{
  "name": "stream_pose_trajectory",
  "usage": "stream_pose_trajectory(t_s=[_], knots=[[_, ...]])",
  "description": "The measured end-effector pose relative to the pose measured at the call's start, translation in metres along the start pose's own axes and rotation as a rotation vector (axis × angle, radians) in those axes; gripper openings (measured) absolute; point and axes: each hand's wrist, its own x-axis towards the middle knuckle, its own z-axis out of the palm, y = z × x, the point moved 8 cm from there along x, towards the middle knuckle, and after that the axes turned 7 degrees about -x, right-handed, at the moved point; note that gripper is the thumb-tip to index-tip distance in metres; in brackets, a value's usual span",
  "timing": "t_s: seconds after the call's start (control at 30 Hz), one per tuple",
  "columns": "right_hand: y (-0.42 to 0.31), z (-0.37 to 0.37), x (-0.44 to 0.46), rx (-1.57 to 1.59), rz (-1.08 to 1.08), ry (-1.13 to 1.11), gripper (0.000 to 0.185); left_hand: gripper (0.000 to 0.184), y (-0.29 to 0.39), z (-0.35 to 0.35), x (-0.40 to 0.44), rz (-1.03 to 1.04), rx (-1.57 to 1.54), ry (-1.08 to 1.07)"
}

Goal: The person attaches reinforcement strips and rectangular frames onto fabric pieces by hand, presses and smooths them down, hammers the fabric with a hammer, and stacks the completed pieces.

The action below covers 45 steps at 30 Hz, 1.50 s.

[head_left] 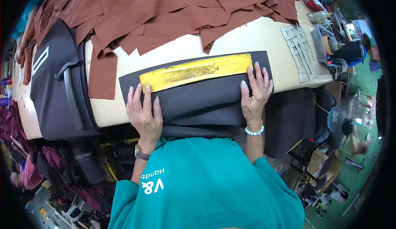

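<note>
A long yellow template [196, 71] with dark smudges lies on a dark fabric piece [198, 101], which hangs over the table's front edge. My left hand [144, 112] rests flat on the fabric, its fingertips at the template's left end. On the right, my right hand [256, 92] is spread on the fabric, with fingertips by the template's right end. Both hands have their fingers apart. Further left, a dark metal tool [71, 92] with a curved head lies on a stack of dark fabric [53, 84].
Brown fabric pieces [165, 10] cover the back of the table [165, 47]. A pale slotted template [298, 53] lies at the right, near a basket [319, 43] and thread cones. Another person's pink clothing [33, 173] shows at the lower left.
</note>
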Motion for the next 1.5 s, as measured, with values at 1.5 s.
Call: stream_pose_trajectory(t_s=[1.5], knots=[[-0.0062, 0.0072, -0.0011, -0.191, -0.131, -0.118, 0.054, 0.042, -0.0028, 0.0076, -0.0016, -0.035, 0.083, -0.101]])
